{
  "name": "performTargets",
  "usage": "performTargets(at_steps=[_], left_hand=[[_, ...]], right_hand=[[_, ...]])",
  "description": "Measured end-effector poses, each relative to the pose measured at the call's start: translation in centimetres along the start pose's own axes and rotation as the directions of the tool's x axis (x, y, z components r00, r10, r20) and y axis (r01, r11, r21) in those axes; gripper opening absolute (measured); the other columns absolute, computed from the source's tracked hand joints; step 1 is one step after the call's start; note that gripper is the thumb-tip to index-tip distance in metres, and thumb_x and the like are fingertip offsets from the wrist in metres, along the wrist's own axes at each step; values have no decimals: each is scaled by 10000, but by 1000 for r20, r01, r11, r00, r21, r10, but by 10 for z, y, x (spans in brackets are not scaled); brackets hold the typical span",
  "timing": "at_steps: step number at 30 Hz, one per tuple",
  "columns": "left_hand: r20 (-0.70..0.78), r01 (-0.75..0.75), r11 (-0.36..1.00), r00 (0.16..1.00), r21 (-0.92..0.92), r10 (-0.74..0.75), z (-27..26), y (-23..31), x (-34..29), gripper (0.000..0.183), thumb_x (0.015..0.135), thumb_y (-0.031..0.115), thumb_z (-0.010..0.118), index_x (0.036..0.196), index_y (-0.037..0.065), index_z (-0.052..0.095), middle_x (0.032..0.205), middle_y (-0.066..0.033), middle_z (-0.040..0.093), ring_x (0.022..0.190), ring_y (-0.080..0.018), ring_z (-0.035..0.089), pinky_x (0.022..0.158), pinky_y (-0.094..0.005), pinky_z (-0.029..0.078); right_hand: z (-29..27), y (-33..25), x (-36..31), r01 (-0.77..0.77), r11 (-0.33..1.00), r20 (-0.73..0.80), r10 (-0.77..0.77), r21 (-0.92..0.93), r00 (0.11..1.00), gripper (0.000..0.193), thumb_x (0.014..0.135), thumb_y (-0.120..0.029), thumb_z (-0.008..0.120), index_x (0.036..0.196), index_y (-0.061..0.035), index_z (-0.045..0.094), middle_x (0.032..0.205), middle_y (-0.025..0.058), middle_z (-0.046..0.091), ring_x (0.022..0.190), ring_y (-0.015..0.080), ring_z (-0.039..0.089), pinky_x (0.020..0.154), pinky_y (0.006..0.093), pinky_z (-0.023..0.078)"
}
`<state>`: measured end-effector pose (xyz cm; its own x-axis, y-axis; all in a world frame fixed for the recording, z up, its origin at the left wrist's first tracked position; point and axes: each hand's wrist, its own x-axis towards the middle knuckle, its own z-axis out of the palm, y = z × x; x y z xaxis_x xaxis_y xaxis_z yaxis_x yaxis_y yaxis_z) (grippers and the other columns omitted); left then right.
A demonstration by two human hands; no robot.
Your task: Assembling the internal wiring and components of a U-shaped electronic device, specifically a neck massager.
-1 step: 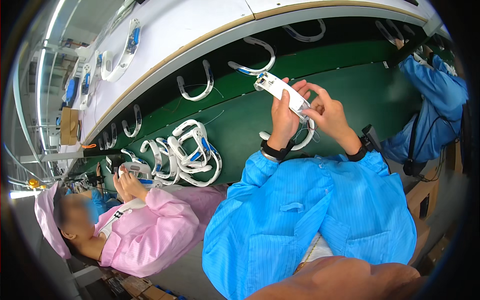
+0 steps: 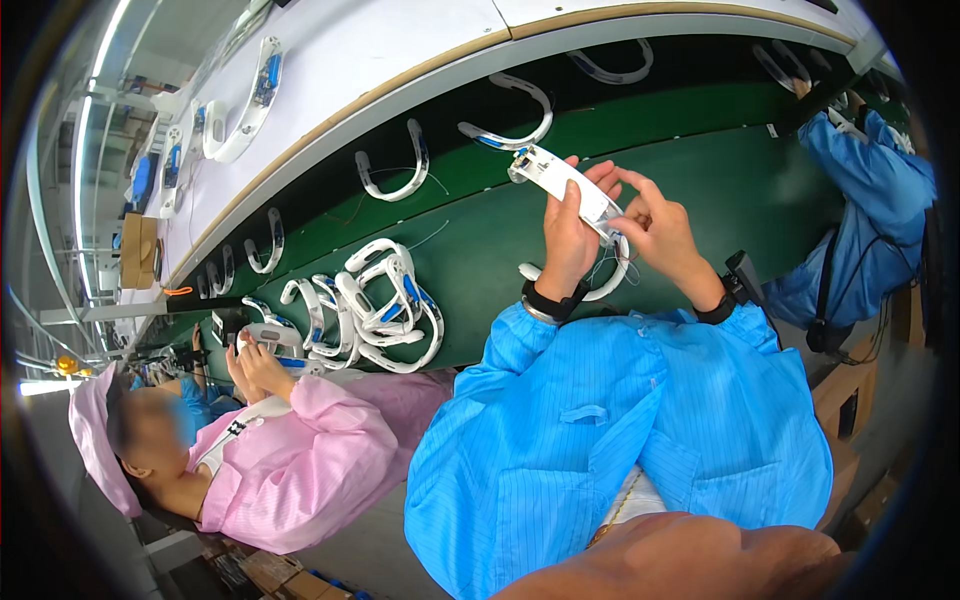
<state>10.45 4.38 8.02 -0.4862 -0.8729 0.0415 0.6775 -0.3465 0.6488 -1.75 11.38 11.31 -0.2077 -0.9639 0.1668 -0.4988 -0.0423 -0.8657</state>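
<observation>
My left hand [image 2: 570, 235] is closed round a white curved plastic housing [image 2: 565, 180], thumb on top and fingers behind it. The housing tilts, its far end up to the left, where small electronic parts show. At its near end, my right hand [image 2: 655, 228] has thumb and fingers closed together on the edge; what the fingertips pinch is partly hidden. Thin wires [image 2: 603, 266] hang below the hands. A white curved band [image 2: 612, 285] shows beneath them; whether it joins the held housing I cannot tell.
On the green bench [image 2: 480, 235] to the left lies a heap of white curved bands [image 2: 395, 310]. More bands [image 2: 405, 180] stand along the far strip beneath a white shelf [image 2: 400, 50]. A person in pink [image 2: 310, 440] works at left, another in blue [image 2: 850, 210] at right.
The white bands on the far strip have shifted very slightly to the right. My hands and the held housing look unchanged.
</observation>
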Motion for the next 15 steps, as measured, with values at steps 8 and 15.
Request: performTargets(at_steps=[8, 15], left_hand=[[93, 44, 998, 995, 41, -48, -5, 0, -1, 386, 1006, 221, 374, 1336, 38, 290, 1227, -256, 507, 1124, -326, 549, 943, -434, 482], [107, 113, 961, 984, 253, -144, -2, -14, -5, 277, 977, 180, 437, 1185, 4, 389, 988, -146, 592, 860, -220, 634, 780, -355, 546]], right_hand=[[2, 16, 15, 280, 959, -169, -282, -40, 944, 455, 753, -144, 737, 1159, -30, 567, 572, 65, 568, 507, 179, 575, 501, 273, 433], [-23, -1, 74, -67, 994, 203, 85, -92, 976, 337, 792, -326, 679, 739, -1, 612, 534, 63, 549, 455, 164, 529, 465, 316, 398]])
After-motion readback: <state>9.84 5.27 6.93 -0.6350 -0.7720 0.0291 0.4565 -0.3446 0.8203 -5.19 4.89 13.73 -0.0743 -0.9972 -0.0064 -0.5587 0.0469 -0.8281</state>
